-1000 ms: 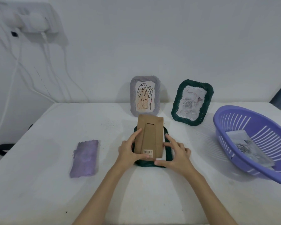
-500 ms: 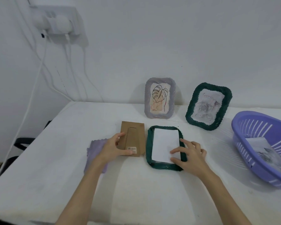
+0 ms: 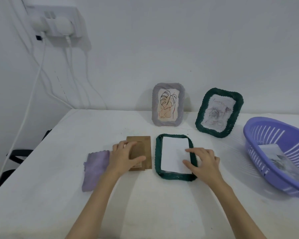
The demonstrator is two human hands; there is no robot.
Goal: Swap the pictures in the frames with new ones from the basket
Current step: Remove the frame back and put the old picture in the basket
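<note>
Along the back of the white counter (image 3: 145, 204) a grey frame (image 3: 168, 104) with a leaf drawing and a dark green frame (image 3: 219, 112) with a rose drawing lean against the wall, a purple basket (image 3: 273, 152) holding a picture (image 3: 276, 156) sits at the right, a lilac cloth (image 3: 95, 168) lies at the left, and cables hang from a wall socket (image 3: 59, 25). Between them the green frame being worked on (image 3: 175, 156) lies face down with the white back of its picture (image 3: 173, 155) showing; the right hand (image 3: 204, 163) rests on it, its grip loose and fingers spread, while the left hand (image 3: 123, 156) lies on the brown backing board (image 3: 141, 152) just beside it, fingers draped over the board's top and thumb across its lower part.
</note>
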